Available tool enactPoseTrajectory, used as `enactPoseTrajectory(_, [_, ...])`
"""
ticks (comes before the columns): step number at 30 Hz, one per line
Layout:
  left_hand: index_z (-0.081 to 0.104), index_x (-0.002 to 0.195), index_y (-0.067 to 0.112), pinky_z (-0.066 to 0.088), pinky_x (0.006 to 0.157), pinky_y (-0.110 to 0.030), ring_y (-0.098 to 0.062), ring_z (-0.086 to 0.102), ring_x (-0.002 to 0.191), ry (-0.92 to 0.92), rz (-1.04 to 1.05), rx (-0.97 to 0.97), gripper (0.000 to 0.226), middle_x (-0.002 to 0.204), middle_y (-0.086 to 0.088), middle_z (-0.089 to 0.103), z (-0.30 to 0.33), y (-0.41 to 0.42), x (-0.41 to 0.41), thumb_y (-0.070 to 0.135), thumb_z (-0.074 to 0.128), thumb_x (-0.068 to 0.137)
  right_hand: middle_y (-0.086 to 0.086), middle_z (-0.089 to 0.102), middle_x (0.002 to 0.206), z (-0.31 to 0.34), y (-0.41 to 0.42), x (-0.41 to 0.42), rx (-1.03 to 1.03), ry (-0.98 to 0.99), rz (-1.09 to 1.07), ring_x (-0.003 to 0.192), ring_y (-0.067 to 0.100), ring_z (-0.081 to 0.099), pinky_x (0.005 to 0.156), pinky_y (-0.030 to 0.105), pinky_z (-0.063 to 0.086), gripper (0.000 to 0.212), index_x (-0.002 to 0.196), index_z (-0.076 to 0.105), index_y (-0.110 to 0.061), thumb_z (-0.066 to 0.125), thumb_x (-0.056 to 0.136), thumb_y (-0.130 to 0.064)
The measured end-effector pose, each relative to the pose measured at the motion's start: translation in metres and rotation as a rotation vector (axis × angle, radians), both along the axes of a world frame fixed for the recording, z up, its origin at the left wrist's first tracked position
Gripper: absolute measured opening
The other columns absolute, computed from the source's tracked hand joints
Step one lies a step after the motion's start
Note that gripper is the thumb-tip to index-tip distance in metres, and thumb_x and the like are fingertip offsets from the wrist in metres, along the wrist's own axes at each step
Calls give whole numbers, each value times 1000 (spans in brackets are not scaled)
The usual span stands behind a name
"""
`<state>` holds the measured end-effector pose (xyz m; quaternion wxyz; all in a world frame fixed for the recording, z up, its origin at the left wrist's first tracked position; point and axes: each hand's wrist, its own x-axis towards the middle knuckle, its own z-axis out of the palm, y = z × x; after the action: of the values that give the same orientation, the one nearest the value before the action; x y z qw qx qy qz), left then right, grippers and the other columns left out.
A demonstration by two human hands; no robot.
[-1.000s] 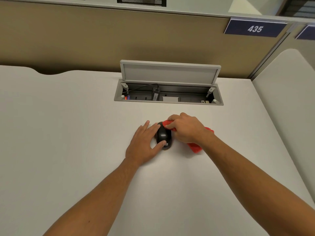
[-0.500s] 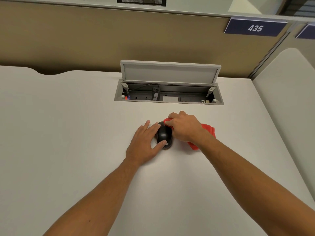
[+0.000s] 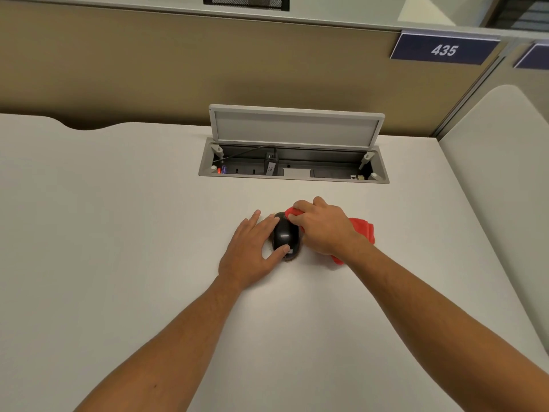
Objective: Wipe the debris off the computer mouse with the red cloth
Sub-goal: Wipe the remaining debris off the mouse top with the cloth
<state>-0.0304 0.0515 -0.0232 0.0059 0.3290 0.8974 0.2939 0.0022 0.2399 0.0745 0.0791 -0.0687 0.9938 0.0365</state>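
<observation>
A black computer mouse [image 3: 284, 235] lies on the white desk [image 3: 118, 233], near its middle. My left hand [image 3: 252, 251] lies flat against the mouse's left side, with its fingers straight and the thumb touching the near end. My right hand [image 3: 322, 228] grips a bunched red cloth [image 3: 361, 230] and presses it to the mouse's far right side. Most of the cloth is hidden under that hand; a fold sticks out to the right. Fine dark debris shows on the desk around the mouse's near end.
An open cable tray [image 3: 294, 166] with a raised grey lid [image 3: 297, 129] is sunk into the desk just beyond the mouse, with sockets and a plug inside. A tan partition [image 3: 178, 69] runs along the back. A second desk [image 3: 505, 173] adjoins on the right.
My right hand with the cloth has slid slightly away from me along the mouse's right side. The left hand and the mouse have stayed put.
</observation>
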Motion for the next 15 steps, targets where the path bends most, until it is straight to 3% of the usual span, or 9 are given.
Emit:
enactPoseTrajectory(3, [35,149,30,14,122,-36,-14,16,150,0,-1,-2,69,155,11,39,-1,0,0,68,42,92,0,53,127,2,2,0,11,25,-67,106,22,46,66,30,37,30,120,62,-22,49,94,-31])
enactPoseTrajectory(8, [32,150,33,11,121,-32,-12,15,150,-2,2,1,69,155,13,38,-1,0,0,69,42,92,-1,47,138,2,-8,-4,-141,29,-63,113,23,46,73,29,38,39,130,55,-28,56,91,-29])
enactPoseTrajectory(15, [30,150,35,9,121,-30,-12,14,150,-11,4,3,69,155,14,37,-1,0,0,70,41,92,-1,48,137,1,-10,-7,-71,-26,-60,112,23,45,71,30,39,43,132,54,-28,57,90,-30])
